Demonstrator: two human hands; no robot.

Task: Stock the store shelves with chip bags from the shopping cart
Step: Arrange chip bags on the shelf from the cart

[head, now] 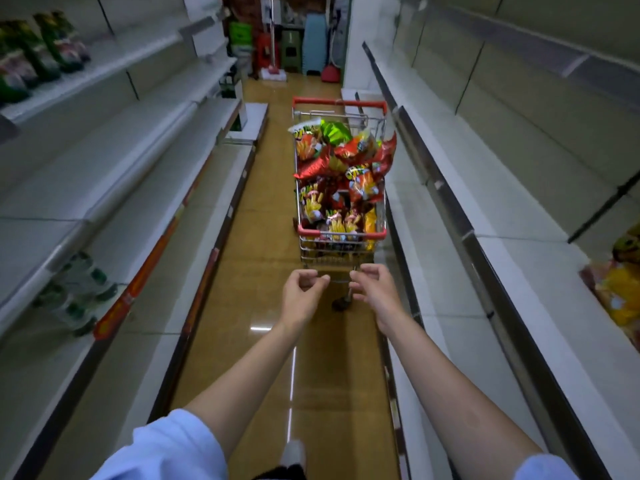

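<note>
A wire shopping cart (305,231) with red trim stands in the aisle ahead of me, heaped with red, yellow and green chip bags (341,168). My left hand (300,295) and my right hand (373,287) reach forward side by side just short of the cart's near end. Both have curled fingers that stay apart, and neither holds anything or touches the cart. White shelves run along both sides: the left shelves (114,140) and the right shelves (491,157) are mostly bare.
Green bags (41,53) sit on the upper left shelf and white-green packets (76,289) on a lower left one. Yellow bags (620,289) lie on the right shelf. Stools, a mop and a dustpan (330,72) stand at the aisle's far end. The floor (270,216) is glossy brown.
</note>
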